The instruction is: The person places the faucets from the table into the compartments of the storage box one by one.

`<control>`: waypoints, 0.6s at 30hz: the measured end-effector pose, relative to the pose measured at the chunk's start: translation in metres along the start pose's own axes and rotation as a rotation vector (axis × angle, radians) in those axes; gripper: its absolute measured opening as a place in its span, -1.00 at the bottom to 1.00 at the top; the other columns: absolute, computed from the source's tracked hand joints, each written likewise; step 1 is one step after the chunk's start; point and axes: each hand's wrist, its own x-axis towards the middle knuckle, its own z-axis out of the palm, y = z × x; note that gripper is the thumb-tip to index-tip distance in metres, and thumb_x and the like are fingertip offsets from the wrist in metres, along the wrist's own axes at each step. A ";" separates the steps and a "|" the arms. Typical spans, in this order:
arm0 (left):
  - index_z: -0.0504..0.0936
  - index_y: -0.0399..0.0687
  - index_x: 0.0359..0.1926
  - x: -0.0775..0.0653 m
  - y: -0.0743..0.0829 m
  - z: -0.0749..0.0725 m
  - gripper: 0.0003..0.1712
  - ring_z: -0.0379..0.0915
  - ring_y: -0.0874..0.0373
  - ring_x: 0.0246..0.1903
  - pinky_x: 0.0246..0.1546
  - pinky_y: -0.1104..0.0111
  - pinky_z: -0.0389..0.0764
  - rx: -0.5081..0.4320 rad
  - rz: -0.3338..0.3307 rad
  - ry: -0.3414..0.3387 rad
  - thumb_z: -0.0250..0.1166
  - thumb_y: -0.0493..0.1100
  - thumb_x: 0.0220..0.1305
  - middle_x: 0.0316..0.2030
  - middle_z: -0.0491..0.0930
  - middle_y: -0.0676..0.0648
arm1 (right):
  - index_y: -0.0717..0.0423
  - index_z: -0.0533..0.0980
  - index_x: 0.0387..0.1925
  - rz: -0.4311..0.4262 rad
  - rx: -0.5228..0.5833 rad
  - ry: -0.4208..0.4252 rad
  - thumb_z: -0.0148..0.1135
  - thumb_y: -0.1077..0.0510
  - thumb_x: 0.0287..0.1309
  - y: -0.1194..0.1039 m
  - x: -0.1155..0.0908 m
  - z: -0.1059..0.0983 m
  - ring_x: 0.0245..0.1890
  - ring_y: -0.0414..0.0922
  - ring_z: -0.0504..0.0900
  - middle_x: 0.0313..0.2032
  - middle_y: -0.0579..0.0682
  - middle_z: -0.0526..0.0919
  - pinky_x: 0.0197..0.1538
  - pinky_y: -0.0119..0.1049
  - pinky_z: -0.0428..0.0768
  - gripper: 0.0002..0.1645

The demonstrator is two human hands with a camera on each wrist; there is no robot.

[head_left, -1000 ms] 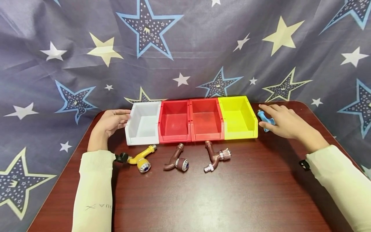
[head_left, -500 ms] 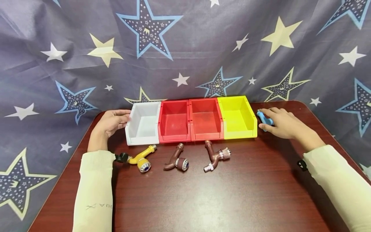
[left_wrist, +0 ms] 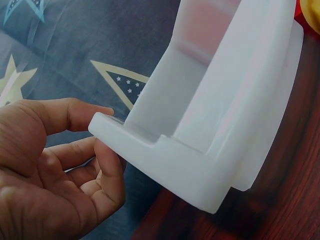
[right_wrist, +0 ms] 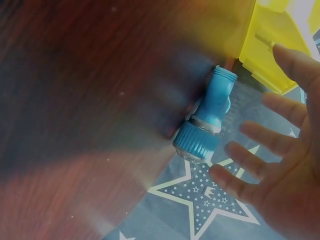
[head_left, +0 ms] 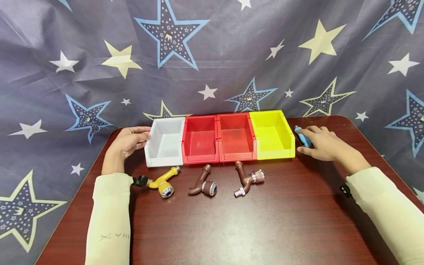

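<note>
My left hand [head_left: 130, 140] is at the outer side of the white bin [head_left: 165, 162]. In the left wrist view, its thumb and curled fingers [left_wrist: 107, 172] pinch a corner of the bin's rim from either side. On the right, my right hand [head_left: 326, 143] hovers by a blue faucet [head_left: 302, 137], partly covering it in the head view. Its fingers [right_wrist: 250, 160] are spread and relaxed beside the faucet's ribbed knob in the right wrist view, with a gap showing between.
A red bin [head_left: 200, 158], an orange-red bin [head_left: 236, 156] and a yellow bin [head_left: 275, 154] adjoin the white one. Before them lie a yellow faucet [head_left: 162, 182], a brown faucet [head_left: 200, 184] and another brown faucet [head_left: 245, 178]. A star-patterned curtain [head_left: 228, 70] hangs behind.
My right hand has lowered slightly toward the blue faucet, which sits turned a little differently beneath the fingers. My left hand stays at the white bin.
</note>
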 end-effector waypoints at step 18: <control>0.29 -0.42 0.42 0.004 -0.003 -0.003 -0.38 0.57 0.26 -0.32 -0.26 0.43 0.63 -0.026 -0.017 -0.005 0.23 -0.41 0.40 -0.24 0.70 0.07 | 0.26 0.39 0.36 -0.050 -0.064 -0.042 0.38 -0.05 0.27 0.014 0.009 0.003 0.07 0.42 0.38 0.24 0.44 0.41 -0.02 0.33 0.44 -0.23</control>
